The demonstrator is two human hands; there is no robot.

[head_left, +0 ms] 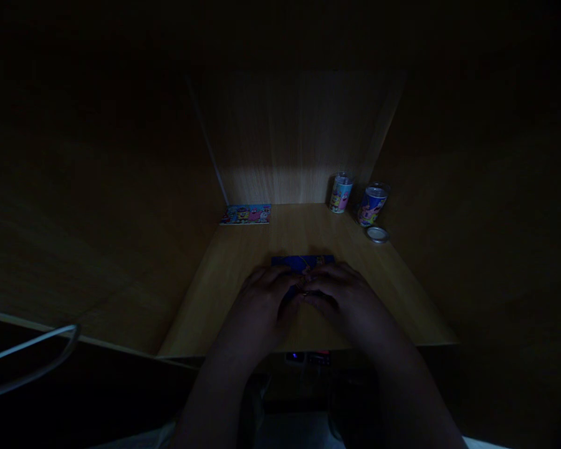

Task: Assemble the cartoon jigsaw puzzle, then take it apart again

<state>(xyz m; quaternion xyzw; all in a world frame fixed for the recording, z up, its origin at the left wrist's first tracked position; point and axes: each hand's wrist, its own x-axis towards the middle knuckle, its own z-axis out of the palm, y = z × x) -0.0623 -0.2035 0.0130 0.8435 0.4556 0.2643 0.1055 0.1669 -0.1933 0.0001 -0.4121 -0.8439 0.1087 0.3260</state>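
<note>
My left hand (265, 290) and my right hand (340, 288) meet over a flat blue cartoon-printed panel (287, 260) on the wooden surface. Fingers of both hands are bent over the panel, with the thumbs drawn in near its lower edge and the fingertips almost touching at its middle. Much of the panel is covered by my hands, and in the dim light I cannot see small details between the fingertips. Farther back on the left lies another flat colourful cartoon panel (246, 214).
At the back right stand a light-blue cartoon-printed can (340, 194) and a darker blue one (372, 206). A round metal-rimmed lid (377, 234) lies in front of them. Wooden panels (299, 137) enclose the surface (206, 305). A pale cable (32, 343) loops at lower left.
</note>
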